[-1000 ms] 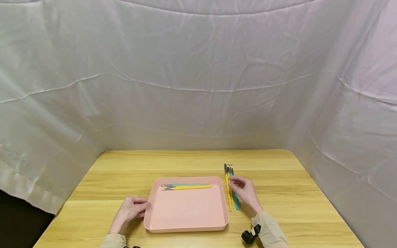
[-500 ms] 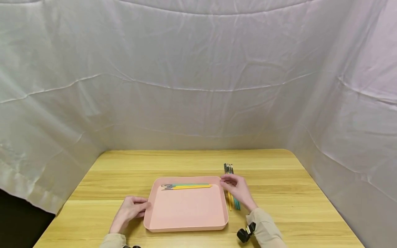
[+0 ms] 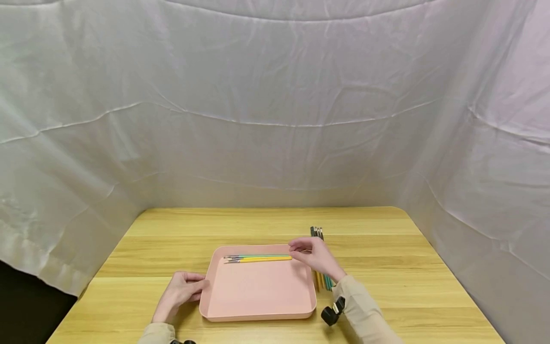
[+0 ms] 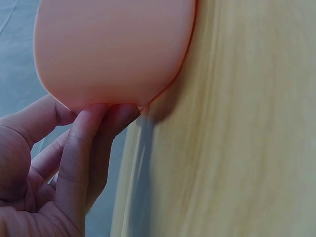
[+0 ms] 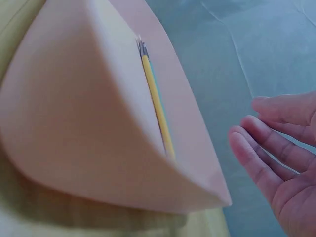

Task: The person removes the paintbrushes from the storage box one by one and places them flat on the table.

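A pink rectangular tray [image 3: 258,294] lies on the table near its front, with several thin paintbrushes [image 3: 258,259] along its far side. They have yellow and teal handles, bristles to the left. My left hand [image 3: 182,291] grips the tray's left wall; the left wrist view shows fingertips [image 4: 89,116] pressed on the outside of it. Over the tray's far right corner is my right hand [image 3: 315,255], near the brushes' handle ends. In the right wrist view the right hand [image 5: 279,158] holds nothing, its fingers loosely bent and apart from the tray.
Just right of the tray lies a second row of yellow and teal paintbrushes [image 3: 319,232], bristles away from me, partly hidden by my right hand and wrist. The wooden table [image 3: 408,277] is enclosed by a pale hanging cloth [image 3: 275,143] at the back and sides.
My right hand has moved left from the row of brushes beside the tray to over the tray's far right corner. My left hand and the tray have stayed in place.
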Motion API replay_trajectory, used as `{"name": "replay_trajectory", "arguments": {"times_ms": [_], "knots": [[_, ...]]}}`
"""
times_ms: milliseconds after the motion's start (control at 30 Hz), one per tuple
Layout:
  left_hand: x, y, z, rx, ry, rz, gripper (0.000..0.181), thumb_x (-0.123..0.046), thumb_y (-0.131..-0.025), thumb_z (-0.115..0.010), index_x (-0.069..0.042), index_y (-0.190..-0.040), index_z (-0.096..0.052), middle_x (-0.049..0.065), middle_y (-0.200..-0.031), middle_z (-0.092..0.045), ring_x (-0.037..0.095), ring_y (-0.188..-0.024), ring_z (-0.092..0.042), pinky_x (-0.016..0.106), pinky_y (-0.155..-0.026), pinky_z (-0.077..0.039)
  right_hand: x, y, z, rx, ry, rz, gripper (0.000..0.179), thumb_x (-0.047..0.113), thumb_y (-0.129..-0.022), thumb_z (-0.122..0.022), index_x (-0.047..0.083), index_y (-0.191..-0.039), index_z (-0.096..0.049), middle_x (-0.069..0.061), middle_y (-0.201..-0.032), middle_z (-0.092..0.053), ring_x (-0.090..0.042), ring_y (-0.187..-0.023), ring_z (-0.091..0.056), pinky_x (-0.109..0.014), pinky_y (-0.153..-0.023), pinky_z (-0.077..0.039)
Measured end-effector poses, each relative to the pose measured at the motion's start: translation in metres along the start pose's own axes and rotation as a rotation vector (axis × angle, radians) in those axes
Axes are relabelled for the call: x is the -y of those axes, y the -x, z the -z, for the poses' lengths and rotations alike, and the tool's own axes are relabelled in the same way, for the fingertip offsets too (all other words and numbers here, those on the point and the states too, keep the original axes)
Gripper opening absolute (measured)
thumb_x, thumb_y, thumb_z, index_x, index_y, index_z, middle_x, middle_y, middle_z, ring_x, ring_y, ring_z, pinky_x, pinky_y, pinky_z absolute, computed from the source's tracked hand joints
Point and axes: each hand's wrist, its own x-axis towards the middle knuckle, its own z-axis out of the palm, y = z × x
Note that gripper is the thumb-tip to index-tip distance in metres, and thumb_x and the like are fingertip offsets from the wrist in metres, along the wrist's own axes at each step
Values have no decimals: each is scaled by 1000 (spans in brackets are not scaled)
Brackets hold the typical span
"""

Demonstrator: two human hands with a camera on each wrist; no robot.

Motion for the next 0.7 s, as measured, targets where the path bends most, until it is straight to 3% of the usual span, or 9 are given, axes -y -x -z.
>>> {"name": "replay_trajectory", "arguments": {"times_ms": [233, 700], "knots": [[-1, 0, 0, 0, -2, 2, 33, 0, -89, -69, 21, -114, -63, 18, -92, -78, 9, -71, -70, 21, -63, -63, 12, -17, -3, 72, 48, 47, 28, 9, -93, -70, -6, -117, -69, -20, -105, -75, -27, -97, -71, -17, -81, -59], [-1, -1, -2, -35, -19, 19, 31, 1, -88, -70, 19, -113, -65, 20, -92, -77, 10, -71, -71, 22, -62, -63, 17, -46, -25, 190, 149, 37, 21, 4, -91, -71, -5, -110, -72, -13, -98, -78, -20, -89, -73, -21, -78, -60]]}}
